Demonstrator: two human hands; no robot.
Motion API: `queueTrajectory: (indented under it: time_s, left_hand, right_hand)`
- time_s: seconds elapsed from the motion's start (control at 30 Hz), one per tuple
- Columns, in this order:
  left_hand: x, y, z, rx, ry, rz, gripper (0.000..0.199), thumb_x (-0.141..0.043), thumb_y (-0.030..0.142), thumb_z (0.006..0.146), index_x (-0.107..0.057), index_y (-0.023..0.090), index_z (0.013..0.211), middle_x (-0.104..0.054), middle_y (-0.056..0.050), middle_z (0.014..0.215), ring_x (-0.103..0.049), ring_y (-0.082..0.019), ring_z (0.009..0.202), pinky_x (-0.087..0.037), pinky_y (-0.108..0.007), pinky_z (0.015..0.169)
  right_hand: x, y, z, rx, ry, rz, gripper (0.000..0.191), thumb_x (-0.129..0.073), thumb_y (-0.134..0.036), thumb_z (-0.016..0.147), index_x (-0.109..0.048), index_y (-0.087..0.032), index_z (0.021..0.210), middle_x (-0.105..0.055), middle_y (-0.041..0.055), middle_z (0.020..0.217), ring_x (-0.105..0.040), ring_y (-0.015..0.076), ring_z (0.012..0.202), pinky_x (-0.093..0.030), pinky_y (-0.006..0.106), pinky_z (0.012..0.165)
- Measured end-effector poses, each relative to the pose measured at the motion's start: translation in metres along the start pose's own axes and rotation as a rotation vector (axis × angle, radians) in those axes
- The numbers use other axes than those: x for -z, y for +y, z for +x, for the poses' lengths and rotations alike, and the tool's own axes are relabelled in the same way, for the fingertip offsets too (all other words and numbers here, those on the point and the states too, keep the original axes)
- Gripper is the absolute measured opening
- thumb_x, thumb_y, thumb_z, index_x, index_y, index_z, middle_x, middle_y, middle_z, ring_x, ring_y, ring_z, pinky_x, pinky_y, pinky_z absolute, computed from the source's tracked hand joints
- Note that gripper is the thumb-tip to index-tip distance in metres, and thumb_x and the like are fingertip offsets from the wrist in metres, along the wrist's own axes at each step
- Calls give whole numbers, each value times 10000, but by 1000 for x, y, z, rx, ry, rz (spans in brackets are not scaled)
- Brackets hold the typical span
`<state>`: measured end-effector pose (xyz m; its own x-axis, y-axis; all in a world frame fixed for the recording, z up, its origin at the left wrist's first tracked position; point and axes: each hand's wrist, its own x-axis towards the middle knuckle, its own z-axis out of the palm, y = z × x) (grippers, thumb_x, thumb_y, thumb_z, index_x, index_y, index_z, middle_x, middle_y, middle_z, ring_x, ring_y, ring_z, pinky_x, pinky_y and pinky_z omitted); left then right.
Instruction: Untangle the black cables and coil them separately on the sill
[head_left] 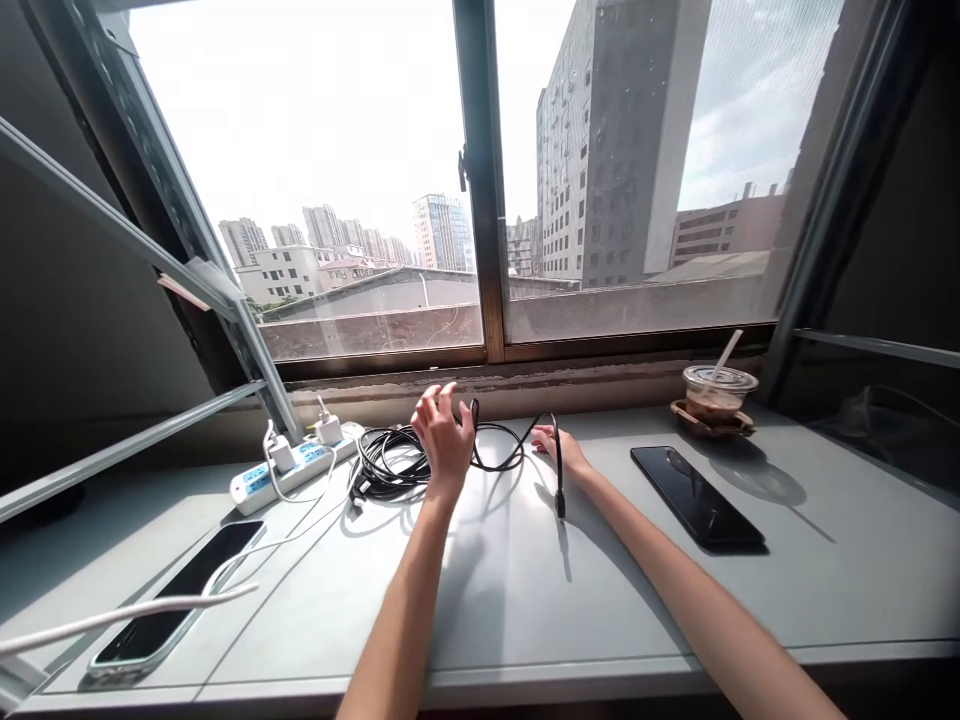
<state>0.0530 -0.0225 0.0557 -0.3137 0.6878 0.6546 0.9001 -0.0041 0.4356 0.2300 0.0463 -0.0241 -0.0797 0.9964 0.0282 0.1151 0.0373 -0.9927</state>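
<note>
A coiled black cable (384,463) lies on the light table, with loose loops running to the right. My left hand (444,435) is raised over the right side of the coil, its fingers apart and slightly bent. One loop of the cable rises close beside its thumb. My right hand (562,450) is low at the back of the table, fingers curled around the cable near its end; the exact grip is partly hidden. From there the cable arches over in front of the hand, and its black plug (560,503) hangs down just above the tabletop.
A white power strip (259,487) with chargers plugged in stands left of the coil. A phone (180,595) with a white cable (300,535) lies front left. Another black phone (697,498) and an iced drink cup (716,395) on a brown holder sit right. A window closes the back.
</note>
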Motion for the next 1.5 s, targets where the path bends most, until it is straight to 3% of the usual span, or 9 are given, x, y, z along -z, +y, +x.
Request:
queueTrajectory:
  time_s: [0.13, 0.23, 0.37, 0.67, 0.83, 1.03, 1.23, 1.37, 1.5]
  left_hand:
    - [-9, -39, 9, 437, 98, -15, 780, -617, 345, 785, -267, 23, 1403, -380, -304, 1351, -383, -387, 1277, -313, -534, 1043]
    - [-14, -57, 10, 424, -3, -55, 540, -526, 174, 801, -411, -21, 1291, -608, -269, 1030, -588, -353, 1029, -460, -464, 883]
    - [-15, -42, 6, 205, -29, -135, 372, -309, 68, 860, -551, 67, 1143, -648, -177, 950, -632, -266, 900, -491, -380, 820]
    - [-22, 44, -46, -596, -184, -211, 362, -351, 142, 913, -497, 153, 1245, -602, -97, 1056, -568, -200, 983, -477, -315, 884]
    - [-34, 60, -82, -909, -312, -126, 202, -444, 242, 896, -553, 137, 1030, -592, -104, 990, -566, -222, 924, -494, -349, 832]
    - [-37, 60, -87, -946, -230, -84, 241, -434, 315, 920, -602, 143, 918, -609, -120, 1025, -567, -235, 986, -462, -390, 910]
    - [-15, 31, -32, -406, 296, -24, 317, -482, 316, 890, -586, 186, 1160, -483, -133, 1329, -385, -297, 1294, -319, -464, 1055]
    - [0, -19, 0, 274, 159, 29, 665, -625, 274, 783, -368, 130, 1380, -190, -201, 1507, -110, -346, 1418, -176, -521, 1131]
    - [11, -68, 11, 500, 5, -20, 495, -724, 201, 704, -547, 23, 1130, -528, -251, 1202, -437, -396, 1220, -316, -604, 1020]
  right_hand:
    - [-2, 0, -3, -26, -37, 74, 275, -534, -259, 890, -597, -120, 1118, -659, 80, 987, -621, 163, 875, -458, 355, 900]
    - [3, -4, -4, -71, -58, 164, 453, -290, -367, 950, -618, -125, 1146, -655, 131, 1098, -634, 193, 915, -457, 338, 890]
    - [12, -18, -9, -90, -159, 308, 797, -2, -555, 907, -615, -124, 1179, -609, 143, 1230, -605, 241, 1066, -459, 362, 885]
    - [28, -43, -17, -61, -391, 525, 826, -146, -754, 807, -626, -131, 1058, -674, 153, 1027, -628, 262, 998, -484, 364, 872]
    - [41, -40, -14, -84, -429, 631, 468, -353, -475, 873, -628, -149, 1068, -693, 120, 976, -652, 234, 970, -505, 345, 848]
    - [52, -22, -6, -140, -359, 723, 356, -446, -183, 805, -581, -148, 1132, -704, 93, 986, -678, 181, 934, -538, 293, 831]
    - [54, -3, 4, -176, -222, 701, 471, -533, -49, 789, -494, -176, 1242, -706, 73, 994, -698, 126, 852, -580, 198, 694]
    - [53, 1, 4, -189, -196, 648, 591, -594, 25, 746, -461, -170, 1288, -708, 78, 962, -707, 137, 825, -594, 171, 638]
    - [54, 2, 1, -194, -213, 601, 639, -650, 49, 702, -479, -132, 1291, -703, 109, 938, -710, 167, 812, -600, 166, 590]
